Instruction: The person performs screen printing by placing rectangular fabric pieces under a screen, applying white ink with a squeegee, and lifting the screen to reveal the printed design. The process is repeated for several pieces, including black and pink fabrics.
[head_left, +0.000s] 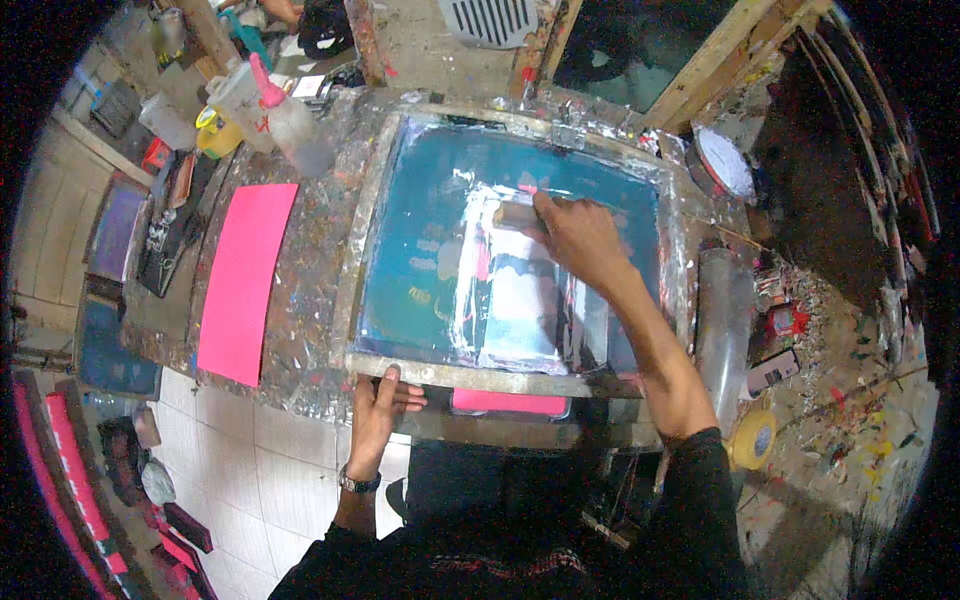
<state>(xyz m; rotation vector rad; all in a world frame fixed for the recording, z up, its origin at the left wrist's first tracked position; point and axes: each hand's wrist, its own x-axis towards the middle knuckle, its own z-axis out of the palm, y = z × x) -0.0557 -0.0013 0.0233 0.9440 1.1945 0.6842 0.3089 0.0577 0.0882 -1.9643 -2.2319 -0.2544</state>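
Observation:
A wood-framed printing screen (430, 285) with blue-green mesh lies on the worktable. My right hand (585, 240) is closed round the wooden handle of a squeegee (514, 214), toward the screen's far middle. White ink (520, 330) is smeared over the mesh between the squeegee and the near side. My left hand (378, 405) rests at the near left corner of the frame, thumb against its edge and fingers stretched out to the right. A pink sheet (510, 402) shows partly below the near edge of the frame; the rest is hidden.
Left of the screen, another pink sheet (245, 285) lies on the ink-stained table (320, 240). A squeeze bottle (300, 135) with a pink top stands behind it. On the right are a clear roll (722, 315), a round tub (722, 162), a phone (774, 372) and a tape roll (752, 441).

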